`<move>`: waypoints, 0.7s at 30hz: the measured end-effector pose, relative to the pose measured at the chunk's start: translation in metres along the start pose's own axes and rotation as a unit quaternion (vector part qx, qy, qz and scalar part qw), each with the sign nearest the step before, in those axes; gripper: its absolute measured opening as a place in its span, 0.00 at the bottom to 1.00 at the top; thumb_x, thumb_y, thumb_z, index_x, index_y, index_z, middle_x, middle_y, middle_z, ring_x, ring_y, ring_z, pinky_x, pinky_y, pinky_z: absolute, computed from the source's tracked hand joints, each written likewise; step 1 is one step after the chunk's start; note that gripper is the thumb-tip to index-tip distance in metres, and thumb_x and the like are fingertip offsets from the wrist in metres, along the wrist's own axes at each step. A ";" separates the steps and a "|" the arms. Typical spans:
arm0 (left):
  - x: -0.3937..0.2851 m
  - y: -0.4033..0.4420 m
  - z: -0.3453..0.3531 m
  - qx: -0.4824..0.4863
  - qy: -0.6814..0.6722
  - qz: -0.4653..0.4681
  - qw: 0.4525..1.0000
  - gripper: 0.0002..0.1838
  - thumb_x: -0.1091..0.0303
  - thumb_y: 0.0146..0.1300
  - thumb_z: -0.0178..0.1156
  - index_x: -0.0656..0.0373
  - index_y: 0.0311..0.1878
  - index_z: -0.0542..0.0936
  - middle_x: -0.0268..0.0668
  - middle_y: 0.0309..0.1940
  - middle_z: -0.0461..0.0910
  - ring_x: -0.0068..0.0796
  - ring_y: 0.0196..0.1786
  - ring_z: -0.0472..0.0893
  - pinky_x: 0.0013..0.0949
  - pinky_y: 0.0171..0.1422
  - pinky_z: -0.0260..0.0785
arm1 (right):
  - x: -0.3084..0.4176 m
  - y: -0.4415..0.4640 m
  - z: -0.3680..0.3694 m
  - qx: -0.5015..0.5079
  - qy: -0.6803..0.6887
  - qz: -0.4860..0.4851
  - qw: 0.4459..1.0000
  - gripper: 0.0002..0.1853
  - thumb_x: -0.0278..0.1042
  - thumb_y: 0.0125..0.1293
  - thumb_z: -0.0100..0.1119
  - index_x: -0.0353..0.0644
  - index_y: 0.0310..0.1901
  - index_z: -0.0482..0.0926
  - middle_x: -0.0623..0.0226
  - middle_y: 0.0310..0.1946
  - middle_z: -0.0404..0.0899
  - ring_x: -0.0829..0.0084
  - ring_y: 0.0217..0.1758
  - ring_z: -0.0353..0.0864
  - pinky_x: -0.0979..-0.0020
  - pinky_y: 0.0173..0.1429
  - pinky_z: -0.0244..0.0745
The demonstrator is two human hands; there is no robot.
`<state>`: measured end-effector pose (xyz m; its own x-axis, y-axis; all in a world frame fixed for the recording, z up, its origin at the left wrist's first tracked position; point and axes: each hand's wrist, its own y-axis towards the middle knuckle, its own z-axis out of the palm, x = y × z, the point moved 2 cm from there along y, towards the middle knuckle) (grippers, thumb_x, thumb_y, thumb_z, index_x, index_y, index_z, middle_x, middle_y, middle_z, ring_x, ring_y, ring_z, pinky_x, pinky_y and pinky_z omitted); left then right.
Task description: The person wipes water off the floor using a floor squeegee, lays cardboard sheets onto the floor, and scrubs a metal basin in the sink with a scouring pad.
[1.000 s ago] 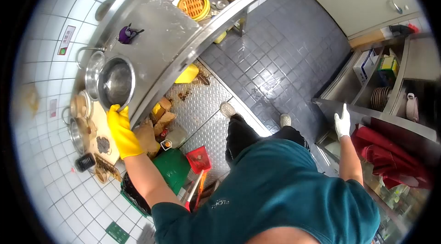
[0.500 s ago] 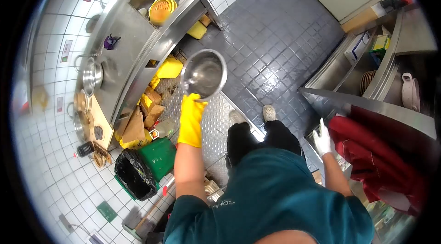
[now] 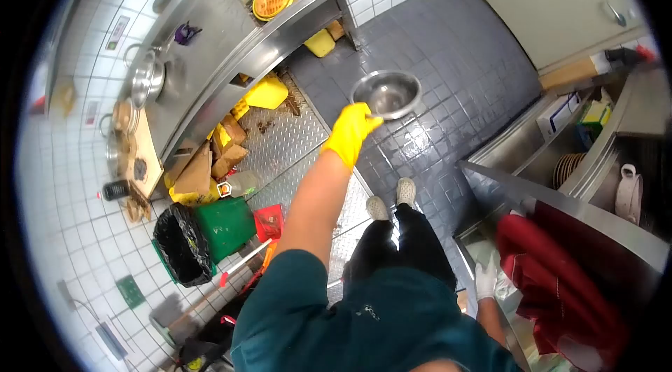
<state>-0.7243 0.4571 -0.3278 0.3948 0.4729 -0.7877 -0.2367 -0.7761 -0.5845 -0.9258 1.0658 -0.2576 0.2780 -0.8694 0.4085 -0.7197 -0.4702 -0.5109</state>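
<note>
A round steel bowl (image 3: 386, 95) hangs over the tiled floor, its mouth turned up toward me and tilted. My left hand (image 3: 352, 132), in a yellow rubber glove, is closed on the near left part of its rim. My right hand (image 3: 485, 279) wears a white glove and is low on the right, beside the steel cabinet and just left of a dark red cloth (image 3: 560, 288). Its fingers look stretched out, with pale clear plastic close by.
A steel counter (image 3: 210, 57) runs along the left, with a sink holding yellow baskets (image 3: 274, 1). Cardboard and yellow containers lie beneath it. A green bin (image 3: 225, 226) with a black bag stands at lower left. Right, a steel cabinet holds plates (image 3: 565, 163) and boxes. The floor looks wet.
My left hand has carried the bowl right and away from the counter, its opening now seen at a flatter angle. My right hand has moved lower beside the red cloth. The view has shifted.
</note>
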 end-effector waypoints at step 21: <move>0.316 -0.234 -0.350 -0.394 -0.445 -0.011 0.804 0.24 0.80 0.62 0.52 0.61 0.63 0.72 0.49 0.53 0.79 0.51 0.42 0.85 0.56 0.36 0.82 | -0.020 0.003 0.018 0.058 -0.046 -0.068 0.995 0.42 0.26 0.67 0.60 0.51 0.80 0.52 0.45 0.69 0.68 0.53 0.68 0.72 0.58 0.74 0.65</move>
<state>-0.2336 0.6423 -0.3716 -0.4825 0.3293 -0.8116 0.5368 -0.6211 -0.5711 -0.9223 1.0795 -0.2811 0.4288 -0.8039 0.4121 -0.5941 -0.5946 -0.5418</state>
